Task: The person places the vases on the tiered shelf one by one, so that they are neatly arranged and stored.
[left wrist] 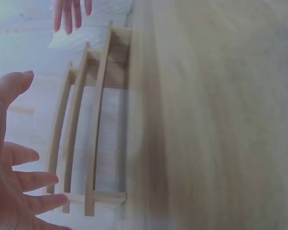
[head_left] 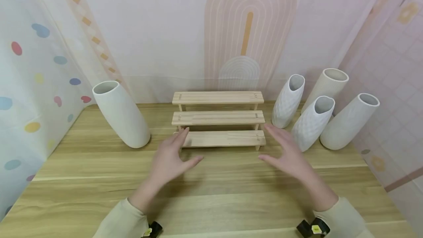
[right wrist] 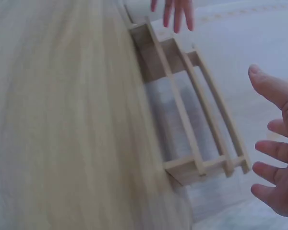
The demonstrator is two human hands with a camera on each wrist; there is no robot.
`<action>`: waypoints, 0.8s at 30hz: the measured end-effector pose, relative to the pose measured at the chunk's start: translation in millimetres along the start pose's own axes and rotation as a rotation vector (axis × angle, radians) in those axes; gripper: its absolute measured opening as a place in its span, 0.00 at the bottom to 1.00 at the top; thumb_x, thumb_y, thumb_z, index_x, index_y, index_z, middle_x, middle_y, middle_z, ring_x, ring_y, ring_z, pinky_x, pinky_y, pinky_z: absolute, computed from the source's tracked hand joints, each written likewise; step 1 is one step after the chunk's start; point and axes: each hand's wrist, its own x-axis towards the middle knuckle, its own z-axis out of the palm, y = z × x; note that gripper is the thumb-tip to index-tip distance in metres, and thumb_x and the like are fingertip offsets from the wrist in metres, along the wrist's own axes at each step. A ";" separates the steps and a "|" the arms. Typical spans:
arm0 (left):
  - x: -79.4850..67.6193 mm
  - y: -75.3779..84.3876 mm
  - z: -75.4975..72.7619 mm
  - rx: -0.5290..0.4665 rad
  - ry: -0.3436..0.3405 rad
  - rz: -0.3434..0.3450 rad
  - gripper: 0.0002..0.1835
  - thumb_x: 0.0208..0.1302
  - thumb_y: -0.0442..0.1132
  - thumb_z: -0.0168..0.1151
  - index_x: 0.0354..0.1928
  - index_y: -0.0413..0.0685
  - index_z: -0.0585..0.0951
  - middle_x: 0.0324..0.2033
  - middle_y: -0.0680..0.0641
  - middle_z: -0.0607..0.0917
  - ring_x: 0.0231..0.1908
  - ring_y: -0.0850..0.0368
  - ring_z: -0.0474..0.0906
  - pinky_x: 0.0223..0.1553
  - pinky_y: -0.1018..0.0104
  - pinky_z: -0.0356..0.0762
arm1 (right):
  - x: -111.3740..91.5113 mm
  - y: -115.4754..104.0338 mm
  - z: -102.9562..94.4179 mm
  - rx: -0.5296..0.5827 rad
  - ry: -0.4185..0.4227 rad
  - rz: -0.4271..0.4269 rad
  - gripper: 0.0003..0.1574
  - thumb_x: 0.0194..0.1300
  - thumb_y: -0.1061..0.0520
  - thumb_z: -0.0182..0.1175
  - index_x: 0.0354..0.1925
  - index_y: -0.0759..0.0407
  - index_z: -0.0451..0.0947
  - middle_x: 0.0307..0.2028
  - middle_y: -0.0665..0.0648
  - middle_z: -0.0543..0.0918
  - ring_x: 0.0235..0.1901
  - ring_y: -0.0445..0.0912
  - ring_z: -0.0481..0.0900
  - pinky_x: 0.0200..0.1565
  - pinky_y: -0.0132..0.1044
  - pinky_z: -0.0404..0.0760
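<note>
A three-tier wooden shelf (head_left: 218, 118) stands at the middle of the table, close to the back curtain. My left hand (head_left: 170, 159) is spread at its front left end, overlapping the lowest tier in the head view. Opposite it, my right hand (head_left: 287, 153) hovers by the front right end with fingers extended and thumb apart. Both hands hold nothing. In the left wrist view the left fingers (left wrist: 36, 181) are straight, beside the end of the shelf (left wrist: 98, 120). The right wrist view has the right hand (right wrist: 283, 153) apart from the shelf (right wrist: 182, 105).
A tall white vase (head_left: 123, 115) stands to the left on the wood-grain table (head_left: 211, 208). Several white vases cluster at the right, including a textured one (head_left: 310, 126) close to my right hand and a smooth one (head_left: 347, 124). Patterned curtains (head_left: 158, 28) hang behind and at both sides.
</note>
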 end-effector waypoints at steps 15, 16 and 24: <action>-1.6 -13.3 -25.3 -0.374 0.017 -0.218 0.43 0.52 0.52 0.77 0.69 0.45 0.72 0.64 0.39 0.75 0.57 0.41 0.75 0.51 0.43 0.77 | -22.3 -1.7 -60.8 0.062 0.355 -0.035 0.49 0.39 0.77 0.75 0.63 0.63 0.75 0.61 0.50 0.78 0.62 0.34 0.69 0.62 0.25 0.63; -1.4 -14.9 -25.9 -0.396 0.016 -0.230 0.43 0.52 0.51 0.78 0.69 0.45 0.72 0.64 0.39 0.75 0.57 0.41 0.75 0.51 0.44 0.78 | -23.5 0.1 -64.2 0.073 0.382 -0.054 0.49 0.39 0.79 0.74 0.62 0.66 0.75 0.61 0.48 0.79 0.62 0.33 0.70 0.61 0.25 0.64; -1.9 -29.3 -26.8 -0.510 0.013 -0.305 0.40 0.54 0.46 0.77 0.69 0.43 0.72 0.65 0.39 0.73 0.56 0.39 0.76 0.47 0.53 0.81 | -34.5 18.5 -83.9 0.164 0.531 -0.069 0.37 0.53 0.70 0.73 0.60 0.75 0.73 0.58 0.44 0.80 0.59 0.36 0.74 0.59 0.26 0.68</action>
